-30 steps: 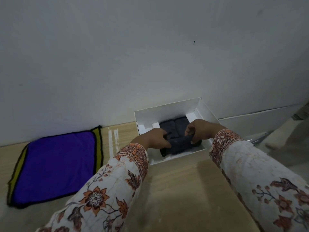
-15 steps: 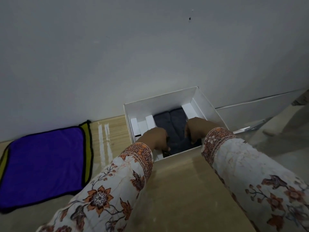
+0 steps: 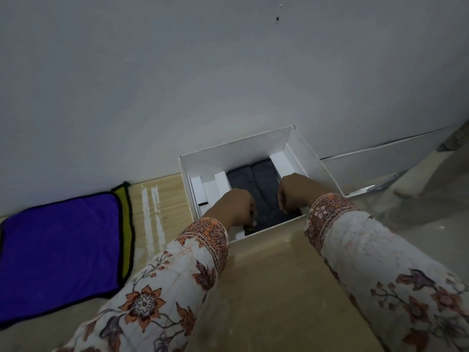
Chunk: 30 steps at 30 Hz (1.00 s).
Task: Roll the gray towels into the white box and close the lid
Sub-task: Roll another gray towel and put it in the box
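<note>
Box point(image 3: 236, 158) walls hemmed both hands tight; cardboard dividers point(image 3: 212, 186) crowded the left, open worktop point(image 3: 266, 288) lay nearer.

1. Both arms reach forward side by side, in white sleeves with an orange and brown flower print and patterned cuffs.
2. The left hand point(image 3: 234, 208) is turned back-up, its wrist bent downward from the cuff.
3. The left fingers curl down and inward toward the right hand; their tips are hidden beneath the hand.
4. The right hand point(image 3: 295, 190) is also back-up, knuckles raised, a little farther forward than the left.
5. The right fingers point(image 3: 281, 203) curl downward on the side facing the left hand.
6. The two hands are near each other but apart, with a gap between them.
7. What either hand grips cannot be told.
</note>
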### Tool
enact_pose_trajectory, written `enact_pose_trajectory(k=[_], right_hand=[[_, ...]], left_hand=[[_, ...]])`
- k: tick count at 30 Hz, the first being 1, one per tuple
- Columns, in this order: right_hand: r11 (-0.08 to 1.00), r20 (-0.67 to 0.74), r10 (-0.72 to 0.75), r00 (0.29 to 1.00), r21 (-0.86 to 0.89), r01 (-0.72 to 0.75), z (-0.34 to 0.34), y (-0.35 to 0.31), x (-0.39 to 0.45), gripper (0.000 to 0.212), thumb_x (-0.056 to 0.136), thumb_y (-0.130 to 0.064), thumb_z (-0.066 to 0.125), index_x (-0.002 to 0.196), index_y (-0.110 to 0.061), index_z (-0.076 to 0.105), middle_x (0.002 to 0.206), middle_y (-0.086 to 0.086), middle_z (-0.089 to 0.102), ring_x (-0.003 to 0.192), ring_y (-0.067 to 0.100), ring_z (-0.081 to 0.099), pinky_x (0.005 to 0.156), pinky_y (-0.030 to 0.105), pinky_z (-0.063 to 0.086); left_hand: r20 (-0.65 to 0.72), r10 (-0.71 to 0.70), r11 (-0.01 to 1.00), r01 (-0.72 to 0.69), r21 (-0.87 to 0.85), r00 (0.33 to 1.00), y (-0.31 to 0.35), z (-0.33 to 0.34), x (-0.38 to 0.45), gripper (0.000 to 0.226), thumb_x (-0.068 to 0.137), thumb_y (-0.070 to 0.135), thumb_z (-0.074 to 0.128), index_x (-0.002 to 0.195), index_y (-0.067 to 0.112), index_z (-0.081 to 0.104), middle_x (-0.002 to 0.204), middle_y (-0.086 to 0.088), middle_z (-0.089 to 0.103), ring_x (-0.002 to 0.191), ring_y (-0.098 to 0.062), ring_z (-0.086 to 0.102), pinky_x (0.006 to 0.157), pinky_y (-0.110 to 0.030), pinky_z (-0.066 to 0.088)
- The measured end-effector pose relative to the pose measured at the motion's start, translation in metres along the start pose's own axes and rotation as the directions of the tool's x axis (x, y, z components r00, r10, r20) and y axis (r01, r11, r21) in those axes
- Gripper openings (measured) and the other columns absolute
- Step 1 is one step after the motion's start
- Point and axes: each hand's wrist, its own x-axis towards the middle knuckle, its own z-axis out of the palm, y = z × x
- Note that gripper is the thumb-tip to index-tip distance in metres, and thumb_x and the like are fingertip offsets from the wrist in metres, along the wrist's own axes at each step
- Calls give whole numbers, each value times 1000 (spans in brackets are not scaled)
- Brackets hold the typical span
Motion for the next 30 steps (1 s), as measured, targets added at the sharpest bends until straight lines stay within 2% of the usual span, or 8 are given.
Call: enact_pose_trajectory(k=[4, 6, 9, 14, 19, 22, 26, 30], right_hand=[[998, -116, 21, 993, -61, -28, 4, -4, -3, 16, 67, -9, 72, 82, -15, 72, 92, 9, 69, 90, 28, 66, 77, 33, 55], [1000, -73, 3, 997, -21, -4, -2, -5, -4, 13, 68, -10, 74, 77, -19, 73, 86, 4, 69, 88, 25, 66, 73, 30, 53], [983, 160, -49, 986, 183, 19, -14, -10, -7, 21, 66, -7, 76, 65, -28, 76, 69, -9, 73, 77, 13, 67, 62, 23, 54], [993, 205, -67, 976, 113, 44, -5, -22, -8, 32, 79, -4, 62, 85, -30, 80, 59, -20, 60, 58, 1, 56, 38, 6, 39], [981, 232, 50, 971, 169, -91, -9, -17, -8, 11, 74, -16, 74, 83, -17, 80, 81, 0, 75, 75, 16, 71, 60, 24, 57], [985, 204, 119, 972, 98, -141, -9, -14, -8, 28, 68, -20, 82, 94, -11, 76, 89, 6, 72, 84, 22, 71, 80, 37, 60], [993, 158, 118, 980, -11, -118, 1, -13, -9, 41, 65, -29, 82, 102, -14, 73, 103, 6, 68, 91, 23, 67, 83, 35, 57], [993, 180, 117, 977, -7, -118, -4, -12, -8, 35, 67, -28, 80, 99, -15, 76, 103, 2, 72, 87, 20, 68, 82, 35, 58]], left_hand=[[-87, -24, 997, 31, 76, 996, 5, 1, -4, 28, 67, 32, 82, 88, 19, 68, 97, -2, 64, 92, -23, 59, 73, -32, 48], [-113, 48, 997, -42, 59, 992, 7, -2, -5, 22, 67, 23, 81, 84, 21, 67, 93, 1, 59, 90, -21, 58, 70, -29, 45], [-26, 143, 990, -143, -3, 989, 9, -9, -6, 16, 77, 10, 70, 88, 21, 75, 92, 2, 71, 87, -15, 63, 71, -26, 47], [105, 166, 980, -176, 94, 981, 10, -4, -8, 27, 84, 11, 61, 105, 20, 75, 105, -4, 72, 95, -23, 65, 74, -28, 47], [69, 146, 986, -151, 66, 987, 9, -6, -10, 17, 82, 22, 63, 87, 15, 77, 90, -5, 74, 85, -25, 65, 70, -31, 50], [129, 109, 990, -120, 79, 986, 9, -5, -10, 20, 78, 24, 61, 86, 12, 76, 88, -7, 74, 81, -23, 66, 76, -37, 56], [232, 84, 992, -104, 76, 969, 11, -10, -10, 25, 79, 25, 62, 91, 8, 75, 93, -9, 73, 85, -25, 66, 80, -38, 56], [235, 125, 991, -134, 21, 964, 10, -13, -15, 27, 79, 20, 62, 102, 22, 76, 105, 1, 73, 90, -16, 63, 84, -35, 54]])
